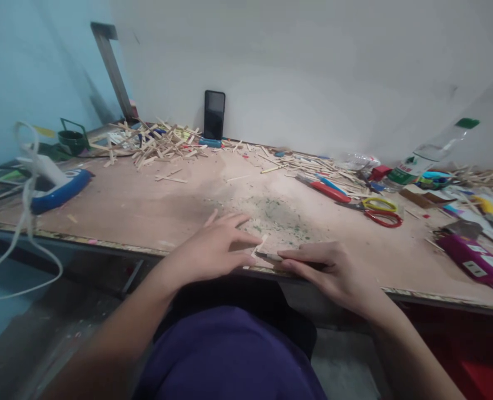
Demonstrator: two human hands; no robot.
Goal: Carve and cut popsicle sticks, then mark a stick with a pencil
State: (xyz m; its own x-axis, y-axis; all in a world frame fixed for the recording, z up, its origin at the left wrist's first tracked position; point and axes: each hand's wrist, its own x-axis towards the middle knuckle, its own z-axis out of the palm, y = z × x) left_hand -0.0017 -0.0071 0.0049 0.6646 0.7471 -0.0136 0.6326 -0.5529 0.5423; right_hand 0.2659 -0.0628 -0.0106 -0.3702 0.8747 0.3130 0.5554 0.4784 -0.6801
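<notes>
At the table's front edge, my left hand point(213, 247) steadies a short pale wooden stick point(262, 244) between thumb and index finger, its other fingers spread over the tabletop. My right hand point(333, 269) pinches a slim craft knife point(273, 256) with a dark pointed blade. The blade tip touches or nearly touches the stick; I cannot tell which. Green and pale shavings point(277, 214) lie scattered just beyond both hands.
A heap of wooden sticks point(163, 144) lies at the back left, near an upright phone point(214, 115). Right are red-handled pliers point(329, 191), scissors point(382, 212), a plastic bottle point(427, 158) and a purple power strip point(473, 258). A blue power strip point(60, 191) sits left.
</notes>
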